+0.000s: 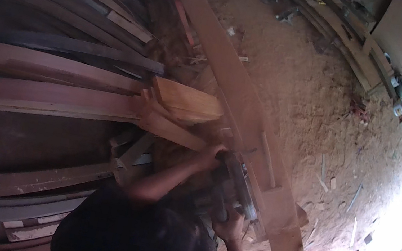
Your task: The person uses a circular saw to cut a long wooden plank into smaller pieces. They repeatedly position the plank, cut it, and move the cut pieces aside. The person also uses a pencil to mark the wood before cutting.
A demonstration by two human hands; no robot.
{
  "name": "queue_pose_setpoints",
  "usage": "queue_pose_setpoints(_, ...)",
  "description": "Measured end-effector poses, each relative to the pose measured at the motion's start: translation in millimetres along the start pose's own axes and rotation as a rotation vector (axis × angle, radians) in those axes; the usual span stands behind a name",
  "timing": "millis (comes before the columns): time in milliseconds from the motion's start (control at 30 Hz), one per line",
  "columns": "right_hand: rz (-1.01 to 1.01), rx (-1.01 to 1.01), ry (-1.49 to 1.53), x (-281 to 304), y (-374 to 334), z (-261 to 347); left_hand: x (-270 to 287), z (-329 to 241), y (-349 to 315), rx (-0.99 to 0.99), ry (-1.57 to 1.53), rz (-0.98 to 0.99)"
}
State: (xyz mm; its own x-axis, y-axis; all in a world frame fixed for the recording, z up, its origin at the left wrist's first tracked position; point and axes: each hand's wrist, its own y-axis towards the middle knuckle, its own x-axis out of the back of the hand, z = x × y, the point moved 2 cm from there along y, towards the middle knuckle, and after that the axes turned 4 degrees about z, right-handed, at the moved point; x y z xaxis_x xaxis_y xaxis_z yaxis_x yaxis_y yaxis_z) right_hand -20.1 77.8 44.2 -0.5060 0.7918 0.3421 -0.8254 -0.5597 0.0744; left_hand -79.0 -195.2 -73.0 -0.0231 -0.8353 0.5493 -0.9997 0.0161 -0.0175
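A long brown board (241, 95) runs diagonally from the upper middle to the lower right. Against its near side lies a dark hand-held power tool (244, 184) with a long silvery metal edge; its exact kind is hard to make out. My left hand (216, 153) is closed around the tool's front end. Behind it, my right hand (229, 226) wraps the rear handle. A narrow wooden strip (267, 159) and a small cross block (271, 190) sit on the board's wide part, just right of the tool. My body hides part of the tool's underside.
Stacked reddish planks (50, 93) reach in from the left, beside a yellowish wood block (186, 100). More boards (49, 179) lie at the lower left. Sawdust-covered ground (304, 90) holds scattered offcuts. Long timbers (345, 38) and cans (400, 107) stand at the upper right.
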Motion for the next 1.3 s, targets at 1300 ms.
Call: queue_pose_setpoints(1300,0.158,-0.231,0.009,-9,15,-4,19,-1,2,0.413,-0.054,0.148)
